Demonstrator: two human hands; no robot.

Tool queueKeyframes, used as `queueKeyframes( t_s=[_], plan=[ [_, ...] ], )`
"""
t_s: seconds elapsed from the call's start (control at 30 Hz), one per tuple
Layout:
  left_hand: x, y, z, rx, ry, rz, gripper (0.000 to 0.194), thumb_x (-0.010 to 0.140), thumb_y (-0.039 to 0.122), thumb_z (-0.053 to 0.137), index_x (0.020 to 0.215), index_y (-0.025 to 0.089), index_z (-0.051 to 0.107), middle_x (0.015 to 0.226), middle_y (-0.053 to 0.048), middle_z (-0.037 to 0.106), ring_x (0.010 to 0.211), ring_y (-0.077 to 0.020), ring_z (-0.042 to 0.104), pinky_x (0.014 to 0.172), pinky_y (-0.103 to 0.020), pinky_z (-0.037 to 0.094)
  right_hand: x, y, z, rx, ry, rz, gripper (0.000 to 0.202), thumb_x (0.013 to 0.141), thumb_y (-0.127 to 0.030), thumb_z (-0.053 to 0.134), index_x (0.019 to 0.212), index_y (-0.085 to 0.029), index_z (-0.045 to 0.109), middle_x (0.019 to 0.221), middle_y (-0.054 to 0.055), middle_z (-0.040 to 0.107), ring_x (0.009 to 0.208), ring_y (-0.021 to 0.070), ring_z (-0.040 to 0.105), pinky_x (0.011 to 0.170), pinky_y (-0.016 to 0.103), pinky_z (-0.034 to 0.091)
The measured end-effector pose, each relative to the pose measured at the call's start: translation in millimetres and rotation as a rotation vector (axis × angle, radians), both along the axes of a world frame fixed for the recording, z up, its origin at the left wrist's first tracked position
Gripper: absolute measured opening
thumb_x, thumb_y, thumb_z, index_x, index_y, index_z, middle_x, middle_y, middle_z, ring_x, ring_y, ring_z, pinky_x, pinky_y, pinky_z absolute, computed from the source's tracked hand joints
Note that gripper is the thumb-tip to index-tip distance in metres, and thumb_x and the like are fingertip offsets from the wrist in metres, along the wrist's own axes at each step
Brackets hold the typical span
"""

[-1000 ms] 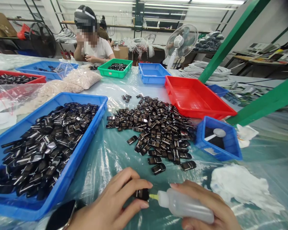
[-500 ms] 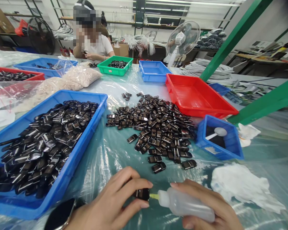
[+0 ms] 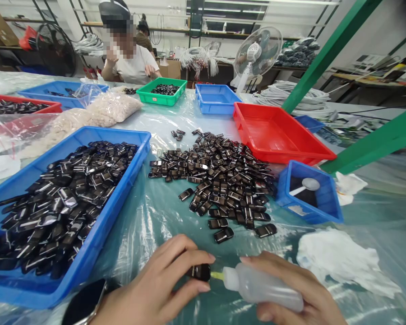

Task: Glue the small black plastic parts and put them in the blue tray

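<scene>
- In the head view, low at the near side of the surface (image 3: 142, 207), the left hand (image 3: 155, 284) grasps a black piece (image 3: 201, 272) between thumb and fingertips, apparently to steady it with one end exposed.
- The right hand (image 3: 306, 284) grips a squeeze bottle (image 3: 257, 285) on its side, presumably to aim the yellow nozzle (image 3: 218, 275) at that end; contact cannot be confirmed.
- The piece lies at the left hand's fingertips, between both hands, nearer than the loose pile (image 3: 219, 180).
</scene>
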State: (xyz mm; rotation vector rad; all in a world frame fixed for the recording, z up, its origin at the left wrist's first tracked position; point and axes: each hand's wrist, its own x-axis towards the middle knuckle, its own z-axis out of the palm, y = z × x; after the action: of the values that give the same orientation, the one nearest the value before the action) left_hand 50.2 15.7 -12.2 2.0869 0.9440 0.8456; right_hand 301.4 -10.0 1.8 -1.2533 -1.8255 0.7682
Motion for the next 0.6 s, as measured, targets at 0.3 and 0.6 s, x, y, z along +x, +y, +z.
queueKeyframes(
  t_s=[0.3, 0.6],
  plan=[
    [1.3, 2.3, -0.6, -0.054, 0.029, -0.028, 0.022, 0.096, 0.027, 0.051, 0.116, 0.025, 0.059, 0.088, -0.004, 0.062, 0.080, -0.0199, 0.059, 0.070, -0.028, 0.051, -2.9, -1.2, -8.7, 0.032, -0.010, -0.061, 0.036, 0.074, -0.047, 0.074, 0.109, -0.050, 0.066, 0.082, -0.005, 0.074, 0.068, 0.0178, 0.071, 0.051, 0.020, 0.056],
    [-5.9, 4.4, -4.4, -0.145, 0.009, -0.113, 0.040, 0.101, 0.013, 0.034, 0.134, 0.033, 0.043, 0.110, -0.004, 0.046, 0.096, -0.0163, 0.052, 0.083, -0.025, 0.045, 4.0, -1.8, -9.2, 0.070, -0.100, -0.050, 0.043, 0.075, -0.028, 0.075, 0.114, -0.042, 0.064, 0.093, -0.003, 0.072, 0.078, 0.0181, 0.071, 0.058, 0.019, 0.057]
  ],
)
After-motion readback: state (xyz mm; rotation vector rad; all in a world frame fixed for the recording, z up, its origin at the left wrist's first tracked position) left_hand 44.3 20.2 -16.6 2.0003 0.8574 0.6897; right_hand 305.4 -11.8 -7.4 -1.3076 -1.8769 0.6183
